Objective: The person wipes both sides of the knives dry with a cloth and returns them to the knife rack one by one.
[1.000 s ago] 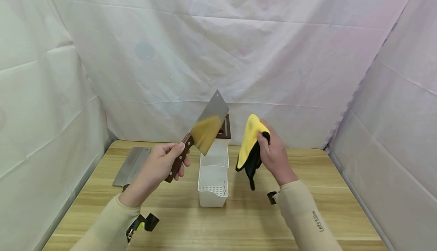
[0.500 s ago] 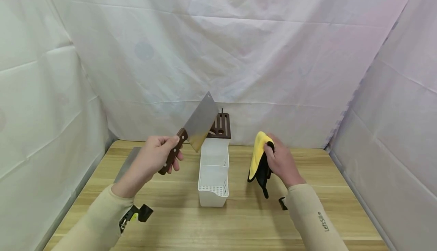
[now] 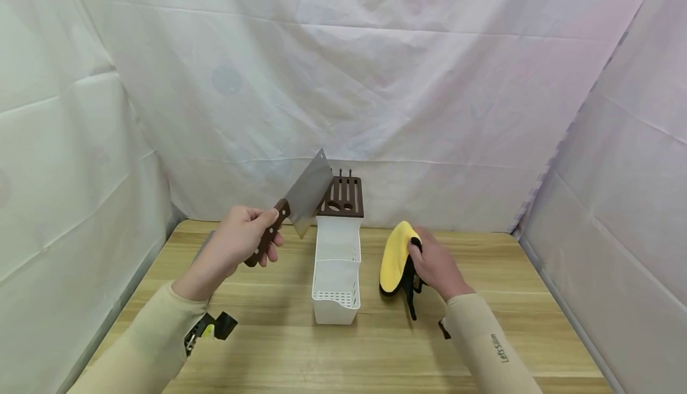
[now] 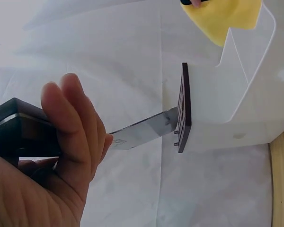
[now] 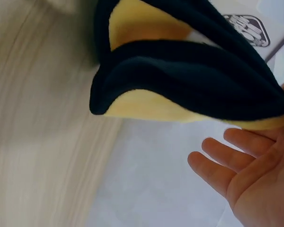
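Note:
My left hand [image 3: 233, 239] grips a cleaver [image 3: 310, 188] by its brown riveted handle, with the wide blade pointing up and away. The blade's lower edge hangs close to the brown slotted top [image 3: 343, 200] of a white knife holder; in the left wrist view the blade [image 4: 144, 133] overlaps that top, and I cannot tell whether they touch. To the right of the holder, my right hand [image 3: 436, 263] pinches a yellow-and-black cloth [image 3: 396, 257] that hangs over the table. The right wrist view shows the cloth [image 5: 165, 90] folded, black side out, beside spread lower fingers.
The white holder [image 3: 338, 236] stands mid-table, with stepped compartments and a perforated floor in front. A sliver of a flat grey blade [image 3: 203, 245] shows behind my left forearm on the wooden table [image 3: 300, 358]. White curtains [image 3: 343, 84] enclose the back and sides.
The cleaver has moved left and slightly down, away from the cloth, uncovering more of the slotted top. My right hand has lowered the cloth towards the table. Both grips are kept.

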A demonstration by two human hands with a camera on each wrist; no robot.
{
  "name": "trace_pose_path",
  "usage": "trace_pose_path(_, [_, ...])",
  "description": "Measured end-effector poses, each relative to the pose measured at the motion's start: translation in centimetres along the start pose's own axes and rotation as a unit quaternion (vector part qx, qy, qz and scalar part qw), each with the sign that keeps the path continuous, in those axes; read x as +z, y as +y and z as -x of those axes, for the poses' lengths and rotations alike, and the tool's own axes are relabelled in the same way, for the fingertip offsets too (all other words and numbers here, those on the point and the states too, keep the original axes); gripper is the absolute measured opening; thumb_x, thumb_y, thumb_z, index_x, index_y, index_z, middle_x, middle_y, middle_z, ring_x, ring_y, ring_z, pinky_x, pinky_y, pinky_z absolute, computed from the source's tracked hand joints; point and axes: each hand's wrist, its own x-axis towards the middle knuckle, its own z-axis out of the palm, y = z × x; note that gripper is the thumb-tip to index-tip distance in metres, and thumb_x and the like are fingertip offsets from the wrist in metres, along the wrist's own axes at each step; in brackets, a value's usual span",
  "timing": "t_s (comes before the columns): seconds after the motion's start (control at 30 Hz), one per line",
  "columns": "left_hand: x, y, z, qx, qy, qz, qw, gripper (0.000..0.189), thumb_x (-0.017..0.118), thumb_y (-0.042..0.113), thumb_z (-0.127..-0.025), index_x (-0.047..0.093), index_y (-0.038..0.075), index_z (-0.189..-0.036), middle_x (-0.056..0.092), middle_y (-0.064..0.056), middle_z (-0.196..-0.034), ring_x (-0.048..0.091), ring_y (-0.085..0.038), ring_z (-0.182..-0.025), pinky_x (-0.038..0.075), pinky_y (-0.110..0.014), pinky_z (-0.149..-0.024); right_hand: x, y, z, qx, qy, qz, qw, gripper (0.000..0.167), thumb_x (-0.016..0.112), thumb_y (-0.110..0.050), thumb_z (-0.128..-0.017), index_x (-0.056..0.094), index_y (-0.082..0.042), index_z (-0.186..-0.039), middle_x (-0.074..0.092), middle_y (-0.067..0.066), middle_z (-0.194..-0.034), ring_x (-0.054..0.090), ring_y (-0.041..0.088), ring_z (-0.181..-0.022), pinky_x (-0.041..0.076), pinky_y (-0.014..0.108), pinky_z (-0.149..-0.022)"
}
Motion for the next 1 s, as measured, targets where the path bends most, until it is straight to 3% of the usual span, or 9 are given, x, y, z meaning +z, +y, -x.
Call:
trace_pose_path(0.07, [-0.1, 0.1, 0.0, 0.000, 0.001, -0.002, 1.0000, 0.042, 0.044, 0.025, -0.112, 0.063, -0.012, -0.107, 0.069, -0.005, -0.074, 0.062, -0.014, -0.051, 0.050, -0.027, -0.046, 0.4, -0.3, 0.1, 0.001, -0.016, 0.010, 0.9998, 0.052, 0.038, -0.031, -0.113, 0.040, 0.000, -0.154, 0.052, 0.024, -0.144, 0.059, 0.032, -0.080, 0.047, 0.046, -0.077])
trace_pose_path(0.17, [-0.2, 0.2, 0.0, -0.001, 0.004, -0.005, 1.0000, 0.042, 0.044, 0.025, -0.112, 0.063, -0.012, -0.107, 0.069, -0.006, -0.074, 0.063, -0.014, -0.051, 0.050, -0.027, -0.046, 1.2, -0.7, 0.2, 0.005, -0.044, 0.022, 0.9988, 0.056, 0.039, -0.032, -0.112, 0.035, 0.004, -0.156, 0.045, 0.027, -0.154, 0.065, 0.042, -0.104, 0.051, 0.053, -0.094])
trace_pose_path(0.23, [-0.3, 0.4, 0.0, -0.001, 0.005, -0.006, 1.0000, 0.042, 0.044, 0.025, -0.112, 0.062, -0.013, -0.109, 0.069, -0.006, -0.074, 0.063, -0.015, -0.052, 0.052, -0.028, -0.047, 1.7, -1.0, 0.2, 0.002, -0.052, 0.028, 0.9982, 0.060, 0.040, -0.032, -0.112, 0.032, 0.006, -0.157, 0.038, 0.029, -0.159, 0.055, 0.047, -0.128, 0.042, 0.059, -0.109])
trace_pose_path(0.3, [-0.4, 0.4, -0.1, -0.003, 0.007, -0.006, 1.0000, 0.042, 0.043, 0.025, -0.112, 0.062, -0.013, -0.110, 0.069, -0.006, -0.075, 0.063, -0.015, -0.052, 0.053, -0.029, -0.048, 2.2, -1.3, 0.2, -0.006, -0.057, 0.033, 0.9978, 0.059, 0.041, -0.030, -0.111, 0.034, 0.007, -0.156, 0.040, 0.029, -0.157, 0.044, 0.048, -0.141, 0.037, 0.061, -0.114])
trace_pose_path(0.57, [-0.6, 0.7, -0.3, -0.004, 0.006, -0.002, 1.0000, 0.042, 0.043, 0.023, -0.112, 0.061, -0.015, -0.111, 0.070, -0.008, -0.075, 0.065, -0.015, -0.054, 0.057, -0.030, -0.053, 3.5, -1.9, 0.5, -0.037, -0.081, 0.091, 0.9918, 0.057, 0.052, -0.018, -0.105, 0.038, 0.013, -0.151, 0.046, 0.034, -0.150, 0.048, 0.049, -0.136, 0.041, 0.058, -0.112])
trace_pose_path(0.9, [-1.0, 1.4, -0.2, -0.013, -0.030, -0.030, 0.9990, 0.038, 0.040, 0.021, -0.110, 0.060, -0.011, -0.115, 0.070, -0.003, -0.075, 0.065, -0.013, -0.056, 0.044, -0.027, -0.049, 4.0, -2.4, 1.2, -0.051, -0.100, 0.109, 0.9877, 0.060, 0.063, -0.009, -0.097, 0.040, 0.013, -0.149, 0.046, 0.031, -0.151, 0.049, 0.044, -0.137, 0.046, 0.055, -0.109])
trace_pose_path(1.0, [-1.1, 1.6, -0.2, -0.007, -0.041, -0.025, 0.9988, 0.036, 0.040, 0.020, -0.109, 0.059, -0.010, -0.112, 0.069, -0.002, -0.075, 0.066, -0.013, -0.056, 0.042, -0.027, -0.049, 4.0, -2.7, 1.1, -0.071, -0.081, 0.120, 0.9868, 0.054, 0.067, -0.008, -0.094, 0.047, 0.012, -0.140, 0.058, 0.027, -0.136, 0.061, 0.038, -0.119, 0.052, 0.051, -0.099])
